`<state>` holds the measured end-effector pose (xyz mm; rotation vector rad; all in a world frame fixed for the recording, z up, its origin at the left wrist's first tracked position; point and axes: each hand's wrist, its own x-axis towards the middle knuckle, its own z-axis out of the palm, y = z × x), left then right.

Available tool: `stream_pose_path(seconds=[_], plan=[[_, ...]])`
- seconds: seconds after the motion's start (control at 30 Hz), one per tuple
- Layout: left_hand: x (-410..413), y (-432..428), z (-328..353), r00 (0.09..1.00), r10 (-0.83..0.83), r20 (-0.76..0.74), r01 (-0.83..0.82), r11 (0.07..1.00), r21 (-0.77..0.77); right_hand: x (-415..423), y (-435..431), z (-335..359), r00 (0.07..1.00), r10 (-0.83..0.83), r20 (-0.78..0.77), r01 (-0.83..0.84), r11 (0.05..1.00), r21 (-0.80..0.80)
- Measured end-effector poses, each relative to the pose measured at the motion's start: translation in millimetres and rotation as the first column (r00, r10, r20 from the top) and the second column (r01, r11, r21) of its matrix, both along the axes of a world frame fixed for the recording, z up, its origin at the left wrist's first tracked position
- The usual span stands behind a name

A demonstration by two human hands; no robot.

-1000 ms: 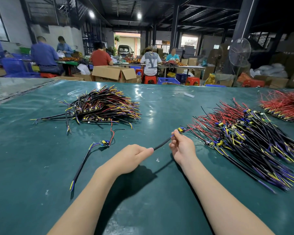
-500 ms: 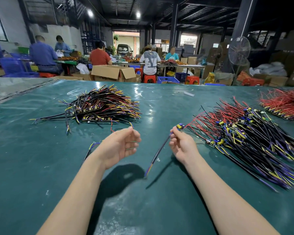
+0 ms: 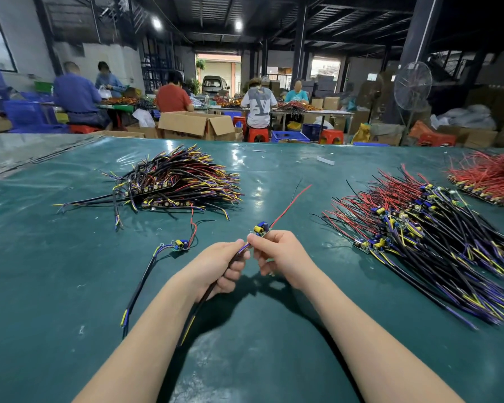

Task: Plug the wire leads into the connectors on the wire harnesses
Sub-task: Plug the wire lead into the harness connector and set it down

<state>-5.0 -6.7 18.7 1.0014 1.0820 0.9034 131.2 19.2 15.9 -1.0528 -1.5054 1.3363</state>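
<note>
Both hands hold one wire harness above the green table (image 3: 70, 271). My left hand (image 3: 218, 266) grips its black sheathed cable (image 3: 200, 306), whose yellow and purple tips hang down toward me. My right hand (image 3: 277, 257) pinches the small circuit board (image 3: 261, 229) at the cable's far end, and a red lead (image 3: 291, 203) and a thin black lead stick out beyond it. A second harness (image 3: 179, 245) with the same kind of board lies flat on the table to the left of my hands.
A heap of harnesses (image 3: 175, 181) sits at the back left. A larger pile (image 3: 428, 237) lies at the right, with a red-wire pile (image 3: 489, 177) behind it. Beyond the table's far edge stand cardboard boxes (image 3: 197, 125), stools and people at other tables.
My left hand left the harness on the table, came right and took the black cable. My right hand lifted the board end clear of the right pile, and its leads now point away.
</note>
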Motion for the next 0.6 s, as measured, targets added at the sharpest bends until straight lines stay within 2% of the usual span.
stream_pose_path(seconds=[0.07,0.1,0.23,0.33,0.5,0.6], plan=[[-2.6,1.0,-0.8,1.0,0.01,0.007,-0.01,1.0,0.017,3.7,0.9,-0.1,0.98,-0.049,0.193,0.035,0.997,0.074],[-3.4,1.3,-0.8,1.0,0.008,0.01,-0.008,1.0,0.024,4.8,1.2,-0.5,0.979,-0.054,0.194,0.039,0.996,0.076],[-4.1,1.4,-1.4,1.0,-0.004,0.012,0.003,0.998,0.069,6.9,1.5,5.6,0.994,0.025,-0.106,-0.029,0.999,-0.038],[-7.5,2.1,-2.6,1.0,0.025,-0.01,-0.024,0.995,0.098,11.6,5.0,10.1,0.96,-0.007,-0.282,-0.017,0.997,-0.081],[-6.5,0.0,-4.2,0.994,0.003,-0.113,0.009,0.994,0.105,14.3,6.8,5.3,0.96,-0.071,-0.272,0.062,0.997,-0.042],[-6.2,0.2,-2.4,0.999,0.035,-0.036,-0.034,0.999,0.029,12.5,6.8,3.0,0.948,-0.06,-0.314,0.043,0.997,-0.062]])
